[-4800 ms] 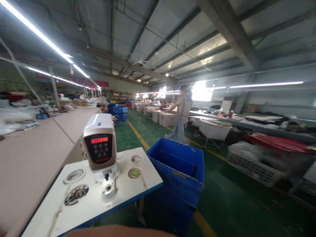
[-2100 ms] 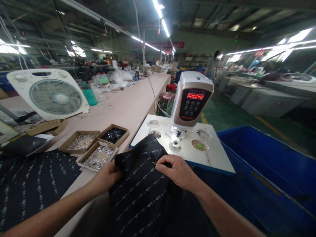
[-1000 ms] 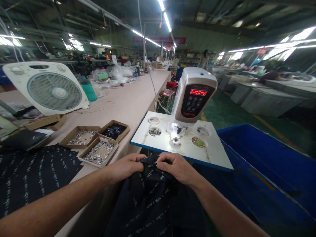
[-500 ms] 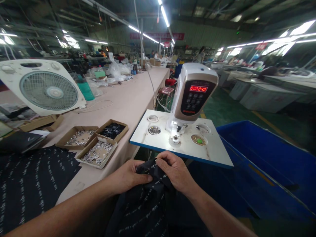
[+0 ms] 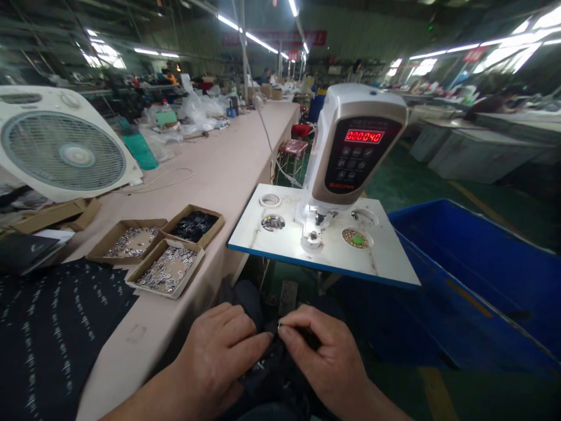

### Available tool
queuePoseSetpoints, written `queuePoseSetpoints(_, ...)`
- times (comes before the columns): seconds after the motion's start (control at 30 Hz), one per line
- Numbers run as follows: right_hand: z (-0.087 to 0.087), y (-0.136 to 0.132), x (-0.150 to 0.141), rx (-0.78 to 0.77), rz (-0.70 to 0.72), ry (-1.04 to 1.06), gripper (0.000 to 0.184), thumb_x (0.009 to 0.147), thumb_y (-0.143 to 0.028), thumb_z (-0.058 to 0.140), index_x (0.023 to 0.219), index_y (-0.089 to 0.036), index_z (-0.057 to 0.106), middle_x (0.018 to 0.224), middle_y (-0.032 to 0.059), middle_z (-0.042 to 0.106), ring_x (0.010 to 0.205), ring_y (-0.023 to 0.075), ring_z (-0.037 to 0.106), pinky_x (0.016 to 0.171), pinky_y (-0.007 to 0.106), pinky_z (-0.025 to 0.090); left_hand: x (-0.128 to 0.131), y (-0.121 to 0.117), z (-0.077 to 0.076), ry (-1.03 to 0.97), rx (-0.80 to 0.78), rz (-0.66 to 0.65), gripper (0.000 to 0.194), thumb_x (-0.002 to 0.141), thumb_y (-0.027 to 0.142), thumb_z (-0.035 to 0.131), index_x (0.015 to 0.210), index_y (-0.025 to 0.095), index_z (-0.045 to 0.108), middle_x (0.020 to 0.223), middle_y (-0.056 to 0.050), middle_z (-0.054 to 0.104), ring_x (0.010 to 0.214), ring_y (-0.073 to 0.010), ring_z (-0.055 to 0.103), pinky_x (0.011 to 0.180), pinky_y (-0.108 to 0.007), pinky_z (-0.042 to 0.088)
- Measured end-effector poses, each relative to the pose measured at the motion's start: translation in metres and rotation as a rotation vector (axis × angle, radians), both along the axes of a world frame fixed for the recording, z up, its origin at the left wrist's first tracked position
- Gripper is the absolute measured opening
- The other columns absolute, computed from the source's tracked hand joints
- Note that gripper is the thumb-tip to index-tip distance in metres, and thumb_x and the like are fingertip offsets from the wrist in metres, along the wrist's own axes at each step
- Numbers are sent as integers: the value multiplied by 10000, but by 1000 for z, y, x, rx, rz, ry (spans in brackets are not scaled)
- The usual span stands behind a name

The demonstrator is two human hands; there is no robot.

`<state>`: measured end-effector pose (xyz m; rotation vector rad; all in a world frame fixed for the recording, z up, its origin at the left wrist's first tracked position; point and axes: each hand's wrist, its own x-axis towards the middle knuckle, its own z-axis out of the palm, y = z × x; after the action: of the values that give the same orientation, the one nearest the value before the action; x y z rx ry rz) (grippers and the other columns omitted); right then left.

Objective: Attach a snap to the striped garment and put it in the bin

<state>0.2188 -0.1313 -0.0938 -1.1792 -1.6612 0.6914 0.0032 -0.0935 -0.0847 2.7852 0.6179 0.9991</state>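
Both my hands are low in the middle, over dark printed fabric point(image 5: 280, 383) with white lettering, bunched between them. My left hand point(image 5: 219, 351) is closed, its thumb pressing the fabric against the curled fingers. Thumb and forefinger of my right hand point(image 5: 322, 345) pinch the fabric's edge, where a tiny shiny spot shows at the fingertips; what it is I cannot make out. Just beyond the hands stands a white snap-press machine point(image 5: 357, 140) with a lit red display. Its white table plate point(image 5: 280, 251) has round wells holding small metal parts.
On the long table point(image 5: 228, 175) at left are a box with small metal rings point(image 5: 169, 266), a second box of metal parts point(image 5: 134, 240) and a box of black pieces point(image 5: 195, 225). A fan point(image 5: 74, 152) stands behind them. Printed fabric point(image 5: 52, 333) lies near left; a blue bin point(image 5: 473, 263) is at right.
Both hands have come lower and nearer to me with the fabric, away from the machine's plate. My left hand has turned so its back shows. The view has shifted slightly.
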Motion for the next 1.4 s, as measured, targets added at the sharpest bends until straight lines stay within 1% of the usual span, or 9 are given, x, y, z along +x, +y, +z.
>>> queuePoseSetpoints(0.1,-4,-16,-1,177,86,-62,121,901,-141,655,945,-244,702,755,-3,719,662,132,668,624,239,500,-4,-9,3,4,125,-47,172,911,118,543,1038,149,654,677,-23,615,609,-163,550,541,-318,395)
queuePoseSetpoints(0.4,-12,-29,-3,174,95,-156,205,909,-124,653,1063,-258,653,822,-6,739,709,135,689,649,248,521,-11,-18,0,21,139,-105,171,917,120,528,1020,156,661,719,-35,706,647,-178,645,579,-369,525)
queuePoseSetpoints(0.57,-8,-33,-5,166,78,-153,214,890,-108,649,1044,-256,660,798,-9,732,684,133,691,635,250,520,-14,-23,-3,12,140,-81,210,924,130,510,1030,202,676,715,-32,706,657,-190,654,618,-393,556)
queuePoseSetpoints(0.73,3,-30,-2,97,0,-89,165,902,-116,626,960,-265,664,801,-9,728,721,143,697,671,269,542,-12,-21,3,42,167,-72,126,911,112,562,953,165,668,684,-18,677,636,-163,620,593,-344,512)
queuePoseSetpoints(0.87,15,-27,-4,322,-47,-238,176,865,-86,643,978,-218,668,953,39,766,956,206,719,888,373,534,-6,-20,-2,25,89,-84,155,955,110,512,962,125,666,686,-34,648,631,-157,582,570,-321,432)
queuePoseSetpoints(0.93,15,-28,-8,387,-32,-273,168,854,-69,639,970,-189,660,945,41,766,937,198,722,896,373,520,-4,-21,-5,-3,63,-63,189,974,112,482,942,114,669,683,-41,638,621,-155,554,574,-322,401)
queuePoseSetpoints(1.1,-1,-35,-15,316,-59,-189,134,904,-88,567,986,-178,624,784,9,699,703,132,666,683,273,498,1,-27,2,-3,103,-46,119,935,86,557,912,108,671,663,-28,648,615,-150,557,561,-316,382)
queuePoseSetpoints(1.2,-7,-38,-14,253,-38,-169,120,914,-112,569,986,-190,624,770,-8,684,682,116,656,667,246,484,1,-27,5,-3,118,-62,92,917,81,584,912,103,674,683,-34,675,635,-157,579,567,-319,399)
queuePoseSetpoints(1.4,-6,-41,-8,104,-16,-195,126,895,-103,587,897,-208,656,716,-34,665,626,92,631,604,220,432,-1,-27,2,-11,130,-59,136,949,99,544,926,108,678,704,-36,680,664,-158,601,591,-314,442)
